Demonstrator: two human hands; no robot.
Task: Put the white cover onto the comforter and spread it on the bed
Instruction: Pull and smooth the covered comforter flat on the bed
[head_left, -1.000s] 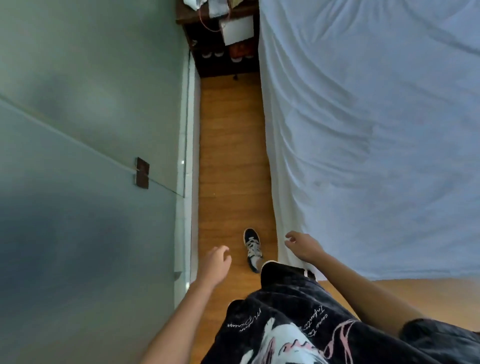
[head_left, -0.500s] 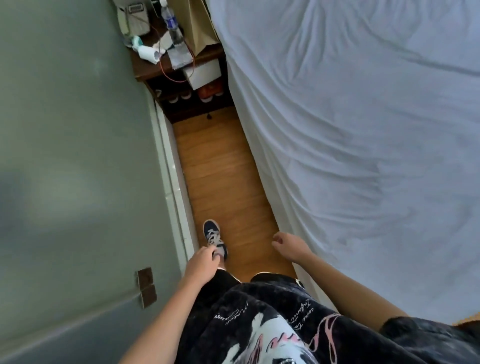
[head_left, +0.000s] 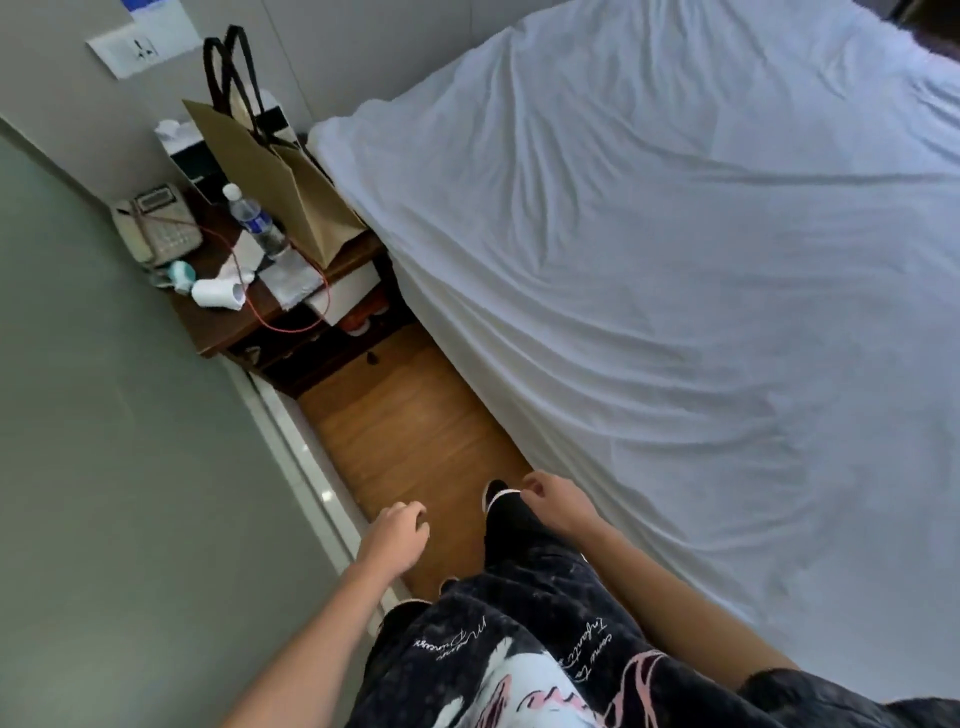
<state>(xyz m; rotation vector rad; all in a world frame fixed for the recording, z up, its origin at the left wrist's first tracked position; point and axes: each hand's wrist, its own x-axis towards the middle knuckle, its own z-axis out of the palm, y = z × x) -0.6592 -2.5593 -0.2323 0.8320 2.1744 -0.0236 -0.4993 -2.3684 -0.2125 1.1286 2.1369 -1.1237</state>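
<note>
Narrow wood floor strip between wall and bed, running up the middle of the frame. Both my hands low centre, holding nothing: left hand loosely curled over the floor, right hand also loosely curled, just beside the hanging edge of the white cover, can't tell if it's touching. Out from there: cover lies across the bed, filling the right half of the frame, reaching the top corner in the upper middle, side draping toward the floor. Comforter looks to be inside already, can't confirm from this. Surface wrinkled, long creases running diagonally. Nightstand upper left with phone, water bottle, paper bag. Status guess: covering done, spread mostly done; smoothing creases and squaring edges left.
</note>
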